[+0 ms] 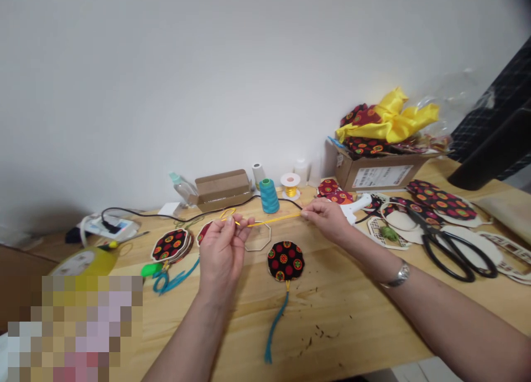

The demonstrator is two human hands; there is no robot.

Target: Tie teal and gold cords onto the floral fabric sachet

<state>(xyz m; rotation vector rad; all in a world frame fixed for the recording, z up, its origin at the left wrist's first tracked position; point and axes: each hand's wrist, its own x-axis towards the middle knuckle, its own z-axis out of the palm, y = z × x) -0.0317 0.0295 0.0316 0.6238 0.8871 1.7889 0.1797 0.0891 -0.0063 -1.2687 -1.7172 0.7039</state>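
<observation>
A yellow cord [276, 220] is stretched nearly level between my two hands above the table. My left hand [225, 241] pinches its left part, where a loop stands up beyond the fingers. At the other end, the fingertips of my right hand [326, 216] are closed on the cord. Below lies a round pad [286, 261] in dark patterned fabric, with a blue tassel [275, 326] hanging from a yellow loop at its lower edge. An octagonal frame [259, 238] lies partly behind my left hand, next to another fabric pad that the hand mostly hides.
Stacked fabric pads [171, 246] with blue tassels lie left. Behind stand a blue thread cone [269, 196], a yellow cord spool [290, 186] and a cardboard tray [223, 189]. Black scissors [454, 246], a white glue gun [355, 207] and a filled carton [379, 172] are right. A black cable crosses behind.
</observation>
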